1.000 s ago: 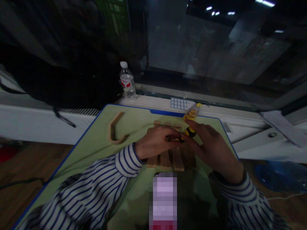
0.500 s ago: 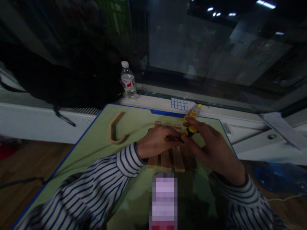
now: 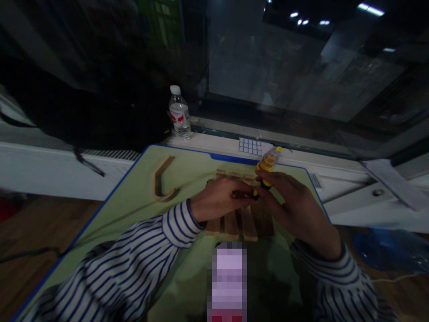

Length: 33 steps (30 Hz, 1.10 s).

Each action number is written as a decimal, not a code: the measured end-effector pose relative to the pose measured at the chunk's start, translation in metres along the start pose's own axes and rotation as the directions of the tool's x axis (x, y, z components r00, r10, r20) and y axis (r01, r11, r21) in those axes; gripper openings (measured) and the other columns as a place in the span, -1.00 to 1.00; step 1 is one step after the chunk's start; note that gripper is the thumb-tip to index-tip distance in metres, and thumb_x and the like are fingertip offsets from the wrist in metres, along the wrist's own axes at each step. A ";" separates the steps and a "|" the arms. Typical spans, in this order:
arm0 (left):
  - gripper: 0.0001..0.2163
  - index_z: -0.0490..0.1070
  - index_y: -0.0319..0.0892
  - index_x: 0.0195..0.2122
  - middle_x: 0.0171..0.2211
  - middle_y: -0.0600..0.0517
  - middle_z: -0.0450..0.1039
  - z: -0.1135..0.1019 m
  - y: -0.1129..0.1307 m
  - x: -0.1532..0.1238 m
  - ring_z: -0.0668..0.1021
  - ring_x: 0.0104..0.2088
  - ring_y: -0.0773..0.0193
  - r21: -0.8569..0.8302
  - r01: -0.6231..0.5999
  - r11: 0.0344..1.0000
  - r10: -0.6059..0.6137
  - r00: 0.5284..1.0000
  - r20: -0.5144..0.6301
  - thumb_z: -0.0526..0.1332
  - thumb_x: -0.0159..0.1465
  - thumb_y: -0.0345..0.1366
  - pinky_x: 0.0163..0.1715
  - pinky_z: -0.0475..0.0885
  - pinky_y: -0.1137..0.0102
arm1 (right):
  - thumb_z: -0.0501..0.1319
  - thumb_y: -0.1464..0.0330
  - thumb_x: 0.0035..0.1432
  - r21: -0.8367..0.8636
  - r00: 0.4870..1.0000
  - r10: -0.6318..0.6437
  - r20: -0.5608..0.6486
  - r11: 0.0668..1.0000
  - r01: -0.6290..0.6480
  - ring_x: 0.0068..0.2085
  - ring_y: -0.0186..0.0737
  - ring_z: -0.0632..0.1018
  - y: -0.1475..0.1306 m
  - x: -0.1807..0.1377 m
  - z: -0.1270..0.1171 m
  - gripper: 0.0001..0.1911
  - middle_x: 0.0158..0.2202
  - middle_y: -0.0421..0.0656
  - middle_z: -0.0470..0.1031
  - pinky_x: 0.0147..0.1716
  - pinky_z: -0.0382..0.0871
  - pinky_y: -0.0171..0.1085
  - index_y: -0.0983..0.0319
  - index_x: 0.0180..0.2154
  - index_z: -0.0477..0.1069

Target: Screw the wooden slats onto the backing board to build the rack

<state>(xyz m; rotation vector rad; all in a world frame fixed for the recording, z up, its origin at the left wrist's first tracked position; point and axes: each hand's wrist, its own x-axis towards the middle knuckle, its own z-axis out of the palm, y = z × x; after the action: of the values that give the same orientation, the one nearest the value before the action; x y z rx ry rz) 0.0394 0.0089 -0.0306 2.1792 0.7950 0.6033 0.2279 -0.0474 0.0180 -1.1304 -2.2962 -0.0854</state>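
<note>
My right hand (image 3: 296, 205) has its thumb and fingers curled round a small yellow-and-black tool (image 3: 266, 184) that looks like a screwdriver. The tool's lower end meets the fingertips of my left hand (image 3: 223, 197). That hand is pinched together over a slatted wooden piece (image 3: 231, 223), and its fingers hide whatever lies between them. Several light wooden slats show in front of and behind the left hand. A hooked wooden strip (image 3: 157, 181) lies apart on the left of the green tabletop (image 3: 134, 197).
On the windowsill behind the table stand a water bottle (image 3: 179, 114) and a blue-gridded sheet (image 3: 250, 146). A clear container with yellow parts (image 3: 270, 156) is at the far table edge. A black bag (image 3: 83, 112) lies at the left; blue plastic (image 3: 385, 250) is on the floor.
The yellow-and-black tool has turned and tilted a little in my right hand's fingers. My right hand has shifted slightly left; my left hand stays nearly still.
</note>
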 end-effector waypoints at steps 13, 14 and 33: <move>-0.75 0.53 -0.11 -0.18 -0.31 0.03 0.54 -0.001 0.001 0.000 0.54 -0.30 0.25 -0.008 0.036 0.999 -0.037 0.999 -0.019 0.21 0.24 -0.10 -0.28 0.39 0.40 | 0.12 0.33 0.27 0.016 0.999 0.047 -0.004 0.999 -0.047 -0.10 -0.15 0.54 -0.002 0.001 0.004 -0.67 -0.10 0.02 0.53 -0.12 0.47 -0.12 0.33 0.02 0.34; -0.75 0.53 -0.12 -0.18 -0.30 0.02 0.54 -0.001 0.002 0.000 0.54 -0.30 0.25 -0.004 0.036 0.999 -0.036 0.999 -0.021 0.21 0.24 -0.11 -0.29 0.39 0.40 | 0.12 0.32 0.26 0.016 0.999 0.053 -0.009 0.998 -0.053 -0.10 -0.15 0.54 -0.001 0.001 0.004 -0.67 -0.10 0.01 0.53 -0.12 0.47 -0.11 0.32 0.02 0.34; -0.79 0.54 -0.10 -0.16 -0.32 0.04 0.56 -0.002 0.003 0.000 0.54 -0.31 0.27 -0.003 0.020 1.000 -0.020 0.999 -0.039 0.21 0.26 -0.18 -0.34 0.37 0.44 | 0.16 0.27 0.23 0.015 0.996 0.079 -0.039 0.997 -0.078 -0.12 -0.12 0.55 -0.002 0.001 0.007 -0.65 -0.12 0.01 0.54 -0.16 0.48 -0.10 0.30 0.01 0.33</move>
<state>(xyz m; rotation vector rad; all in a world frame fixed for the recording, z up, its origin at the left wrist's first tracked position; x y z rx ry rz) 0.0395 0.0080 -0.0272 2.1608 0.8354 0.6375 0.2228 -0.0465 0.0132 -1.2002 -2.2113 -0.0614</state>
